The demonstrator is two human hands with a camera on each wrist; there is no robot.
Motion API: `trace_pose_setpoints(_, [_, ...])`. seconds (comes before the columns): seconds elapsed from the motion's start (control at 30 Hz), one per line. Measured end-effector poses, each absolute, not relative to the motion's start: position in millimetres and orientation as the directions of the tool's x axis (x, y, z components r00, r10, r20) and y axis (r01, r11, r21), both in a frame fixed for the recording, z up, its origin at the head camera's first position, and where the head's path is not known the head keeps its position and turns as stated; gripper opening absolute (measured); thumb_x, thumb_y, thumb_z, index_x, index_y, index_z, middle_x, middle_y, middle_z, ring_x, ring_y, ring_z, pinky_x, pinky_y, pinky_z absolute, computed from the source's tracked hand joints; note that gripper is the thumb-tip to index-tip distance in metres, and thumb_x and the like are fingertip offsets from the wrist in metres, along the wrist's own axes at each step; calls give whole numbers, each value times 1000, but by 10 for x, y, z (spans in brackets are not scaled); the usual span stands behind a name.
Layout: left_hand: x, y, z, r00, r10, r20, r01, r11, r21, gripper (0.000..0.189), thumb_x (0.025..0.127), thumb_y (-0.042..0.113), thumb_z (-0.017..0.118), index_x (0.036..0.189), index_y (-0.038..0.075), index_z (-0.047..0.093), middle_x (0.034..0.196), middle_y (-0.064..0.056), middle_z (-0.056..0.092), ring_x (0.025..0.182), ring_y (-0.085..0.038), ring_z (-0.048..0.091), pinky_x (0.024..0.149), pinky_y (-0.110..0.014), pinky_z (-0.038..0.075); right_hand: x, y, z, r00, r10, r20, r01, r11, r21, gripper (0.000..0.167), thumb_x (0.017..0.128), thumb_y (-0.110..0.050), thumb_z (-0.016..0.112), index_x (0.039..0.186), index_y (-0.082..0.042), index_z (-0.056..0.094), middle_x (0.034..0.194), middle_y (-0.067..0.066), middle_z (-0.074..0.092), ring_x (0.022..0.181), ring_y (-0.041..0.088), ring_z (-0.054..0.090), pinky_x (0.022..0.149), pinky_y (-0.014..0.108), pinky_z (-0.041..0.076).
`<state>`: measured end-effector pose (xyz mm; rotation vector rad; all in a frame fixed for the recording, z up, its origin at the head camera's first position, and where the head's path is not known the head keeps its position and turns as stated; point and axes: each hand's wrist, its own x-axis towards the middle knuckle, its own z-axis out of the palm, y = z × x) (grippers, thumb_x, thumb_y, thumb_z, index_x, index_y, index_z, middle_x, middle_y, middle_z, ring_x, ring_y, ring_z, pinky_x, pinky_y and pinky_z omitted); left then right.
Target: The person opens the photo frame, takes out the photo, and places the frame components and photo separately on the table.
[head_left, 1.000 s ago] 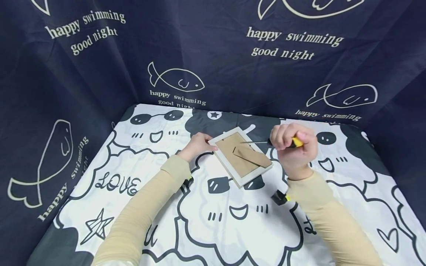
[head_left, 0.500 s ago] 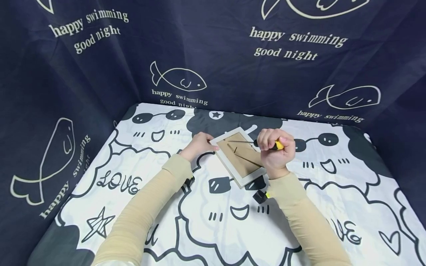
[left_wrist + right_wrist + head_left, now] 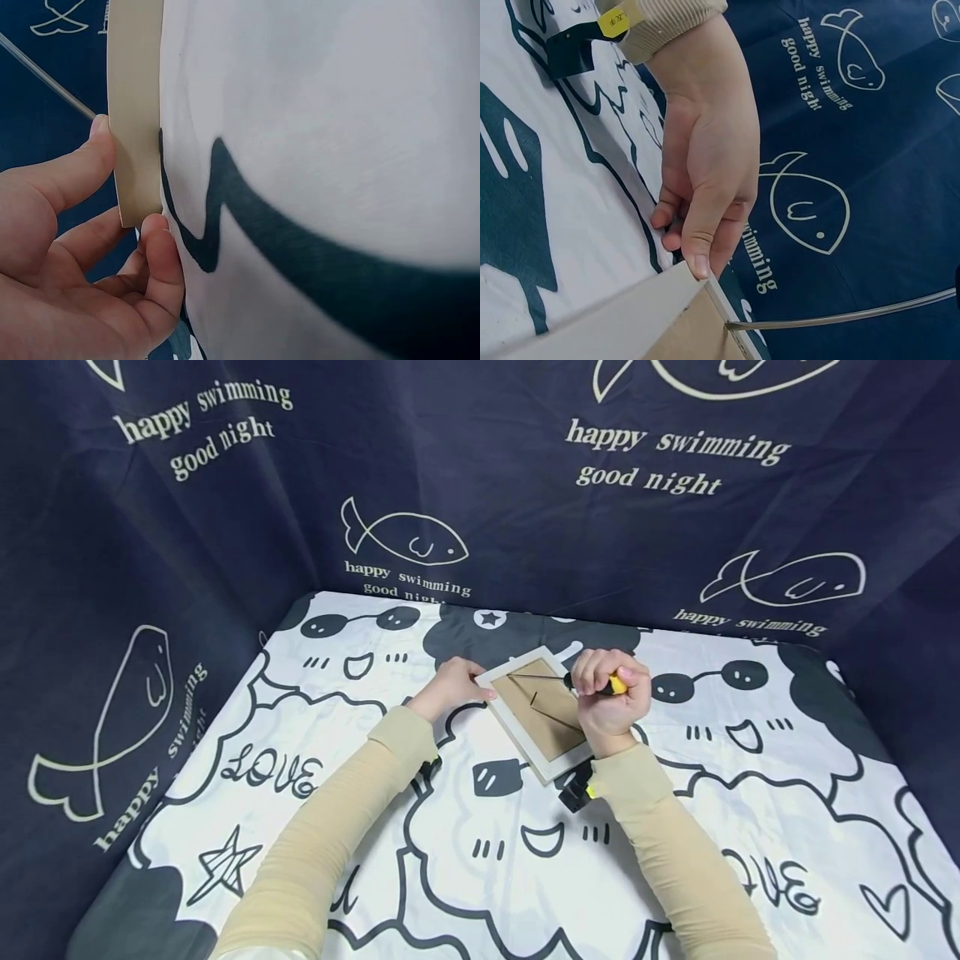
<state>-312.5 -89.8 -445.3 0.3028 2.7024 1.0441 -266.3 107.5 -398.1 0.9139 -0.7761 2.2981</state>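
Now that the right hand [image 3: 609, 714] has come inward over the picture frame [image 3: 517, 727], I see the screwdriver [image 3: 567, 681] reaching across to the far-left inner edge; a second ago its tip was out over the middle of the backboard [image 3: 551, 727]. Most of that travel came in the first half second, with only a small shift since, so I judge the approach finished and the prying or bending at the rim about to matter.

That right hand is curled firmly round the handle, its yellow end showing past the thumb. The left hand [image 3: 453, 683] pinches the frame at its left corner, thumb on the back face and fingers beneath, and it has hardly moved. The frame lies back side up over the table [image 3: 465, 902], in front of the person; whether it rests flat or is lifted a little I cannot tell.

From the right wrist feed, the shaft's tip appears to meet the inner edge close to the left thumb. Any metal tab there is too small for me to confirm. A slip could carry the tip towards that thumb.
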Motion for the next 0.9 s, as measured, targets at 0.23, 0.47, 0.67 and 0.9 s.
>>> trace_pose_setpoints(0.23, [-3125,-898,-4454,-950,280,-137,115,723,681,37,80,25,75,109,3,69,103,-9,69,89,-21,61,80,-31,50,-2661,1031,-3996,-600,261,756,-672,-677,-299,34,75,-16,43,46,-6,28,39,3,31,35,14,28,35,24,24])
trace_pose_setpoints(0.47, [-3131,-901,-4448,-949,286,-134,117,712,692,31,80,24,75,104,4,70,96,-8,70,80,-18,60,72,-27,49,-2660,958,-3959,-546,158,823,-734,-563,-379,37,81,-15,39,46,-6,30,40,2,32,36,13,30,37,25,26])
trace_pose_setpoints(0.67, [-3140,-890,-4451,-950,283,-135,117,719,685,30,80,24,76,103,5,71,92,-7,69,77,-17,58,68,-25,47,-2686,952,-3891,-574,56,817,-714,-522,-466,36,82,-13,34,47,-5,31,42,2,34,38,14,31,38,26,26])
trace_pose_setpoints(0.9, [-3146,-864,-4438,-946,279,-163,102,736,669,38,81,23,75,115,5,67,108,-9,68,98,-23,62,88,-33,49,-2753,952,-3831,-638,-6,770,-655,-520,-548,35,82,-16,32,49,-5,30,44,3,34,39,15,31,37,27,23])
